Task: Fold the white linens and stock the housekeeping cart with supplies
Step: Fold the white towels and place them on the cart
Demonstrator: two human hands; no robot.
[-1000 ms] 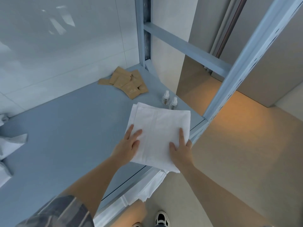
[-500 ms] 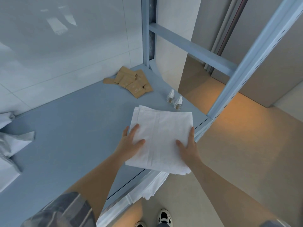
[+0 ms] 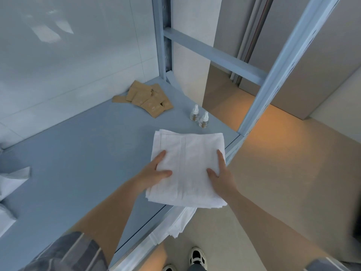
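Folded white linen [image 3: 187, 167] sits at the centre of the frame, on the blue shelf [image 3: 78, 163], its near edge overhanging the shelf's front rail. Shape: a squarish stack, several layers visible at the near and far-left corners. Texture looks like soft woven cotton with a raised stitched band running down the middle.

Left hand [image 3: 154, 174]: fingers spread, thumb on top of the cloth, the others along its left edge; whether any tuck underneath cannot be told. Right hand [image 3: 220, 174]: fingers slightly apart, thumb on top, index lying along the right edge. Judgement: this two-sided hold keeps the layers square so the stack does not fan open while it is set or squared.

More white cloth [image 3: 175, 225] hangs below the shelf's front edge, lower centre. At the left edge of the frame lies crumpled white fabric [image 3: 11, 178], probably not yet folded.

Supplies in the upper-centre corner of the shelf: flat brown paper sachets [image 3: 148, 100], loosely fanned, and two small clear bottles [image 3: 199, 116] with white caps, upright, near the linen's far edge but apart from it. Shelf surface is matte, smooth; uprights are painted metal.
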